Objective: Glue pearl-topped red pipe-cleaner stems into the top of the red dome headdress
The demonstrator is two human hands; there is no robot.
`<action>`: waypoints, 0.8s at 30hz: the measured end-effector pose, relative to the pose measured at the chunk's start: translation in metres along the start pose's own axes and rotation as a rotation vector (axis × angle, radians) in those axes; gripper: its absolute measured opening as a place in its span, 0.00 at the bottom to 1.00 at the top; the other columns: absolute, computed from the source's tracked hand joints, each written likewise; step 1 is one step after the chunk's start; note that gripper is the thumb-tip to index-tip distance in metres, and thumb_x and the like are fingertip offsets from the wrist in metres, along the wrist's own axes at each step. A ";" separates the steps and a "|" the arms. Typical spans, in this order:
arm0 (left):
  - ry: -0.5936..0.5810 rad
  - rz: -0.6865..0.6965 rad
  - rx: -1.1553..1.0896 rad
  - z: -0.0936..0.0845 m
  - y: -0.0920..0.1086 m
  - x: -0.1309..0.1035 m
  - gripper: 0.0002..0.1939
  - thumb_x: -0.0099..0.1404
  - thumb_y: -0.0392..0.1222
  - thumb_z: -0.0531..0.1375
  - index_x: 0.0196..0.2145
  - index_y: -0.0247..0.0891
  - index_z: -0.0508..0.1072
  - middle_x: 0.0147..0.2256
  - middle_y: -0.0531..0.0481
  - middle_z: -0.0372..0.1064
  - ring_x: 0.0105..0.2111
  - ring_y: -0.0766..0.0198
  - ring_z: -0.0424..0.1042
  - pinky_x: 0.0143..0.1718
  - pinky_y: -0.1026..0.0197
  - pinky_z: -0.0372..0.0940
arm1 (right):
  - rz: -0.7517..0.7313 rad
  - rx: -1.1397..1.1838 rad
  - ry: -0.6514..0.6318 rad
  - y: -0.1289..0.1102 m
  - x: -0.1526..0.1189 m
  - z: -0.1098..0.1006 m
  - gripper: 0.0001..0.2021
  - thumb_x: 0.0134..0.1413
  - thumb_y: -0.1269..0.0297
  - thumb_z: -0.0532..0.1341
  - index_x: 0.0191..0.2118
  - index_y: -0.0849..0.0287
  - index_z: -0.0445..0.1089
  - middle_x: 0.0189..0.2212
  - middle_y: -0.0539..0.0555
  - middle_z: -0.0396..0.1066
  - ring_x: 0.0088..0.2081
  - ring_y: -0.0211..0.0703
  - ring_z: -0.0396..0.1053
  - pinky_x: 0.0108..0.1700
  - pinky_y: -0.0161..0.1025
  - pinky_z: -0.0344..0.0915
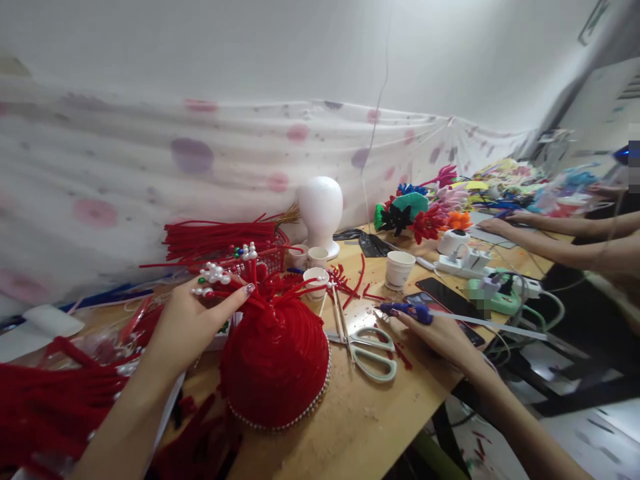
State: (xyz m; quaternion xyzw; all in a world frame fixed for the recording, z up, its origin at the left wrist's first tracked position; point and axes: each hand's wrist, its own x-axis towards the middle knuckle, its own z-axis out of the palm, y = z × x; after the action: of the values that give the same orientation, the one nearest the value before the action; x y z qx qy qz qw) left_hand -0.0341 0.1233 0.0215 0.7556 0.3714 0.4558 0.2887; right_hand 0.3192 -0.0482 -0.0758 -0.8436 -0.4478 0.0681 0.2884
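Observation:
A red dome-shaped hat (277, 360), with a string of pearl beads round its rim, stands on the table before me. Red pipe-cleaner stems (255, 280) rise from its top, and white, green and blue beads (215, 273) show at their ends. My left hand (200, 310) is closed around these stems, its thumb against them; part of its grip is hidden. To the right of the hat, my right hand (435, 330) grips a blue hot glue gun (407, 312) just above the table. A long pale glue stick (490, 323) runs out of the gun's back.
Scissors (373, 353) lie between the hat and my right hand. Behind are paper cups (400, 270), a white foam head (321, 210) and red pipe-cleaner bundles (220, 243). Phones (445, 297), a power strip (463, 267) and cables lie right. Another person's hands (500, 227) work farther right.

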 end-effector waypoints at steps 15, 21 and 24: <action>0.018 -0.021 0.005 0.001 -0.003 -0.001 0.09 0.55 0.47 0.65 0.30 0.40 0.78 0.31 0.49 0.79 0.33 0.56 0.77 0.37 0.57 0.71 | 0.067 0.933 -0.488 -0.121 -0.027 0.036 0.23 0.47 0.41 0.65 0.35 0.58 0.69 0.17 0.43 0.56 0.18 0.30 0.51 0.19 0.30 0.47; -0.003 -0.004 0.027 0.000 0.002 -0.002 0.08 0.56 0.45 0.64 0.30 0.38 0.78 0.30 0.50 0.79 0.32 0.57 0.77 0.36 0.58 0.70 | -0.011 1.139 -0.503 -0.171 0.034 0.063 0.26 0.43 0.38 0.66 0.32 0.58 0.65 0.21 0.41 0.52 0.19 0.27 0.49 0.19 0.27 0.47; -0.006 0.018 0.017 0.000 0.003 -0.002 0.07 0.57 0.44 0.64 0.31 0.39 0.77 0.32 0.50 0.80 0.34 0.57 0.78 0.39 0.58 0.70 | -0.111 1.152 -0.503 -0.182 0.039 0.064 0.24 0.43 0.41 0.67 0.34 0.58 0.65 0.20 0.40 0.53 0.19 0.27 0.48 0.19 0.28 0.47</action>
State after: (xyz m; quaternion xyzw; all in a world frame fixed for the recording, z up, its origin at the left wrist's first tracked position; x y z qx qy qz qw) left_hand -0.0337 0.1200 0.0225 0.7627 0.3675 0.4529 0.2794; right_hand 0.1880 0.0893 -0.0235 -0.4867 -0.4364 0.4797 0.5853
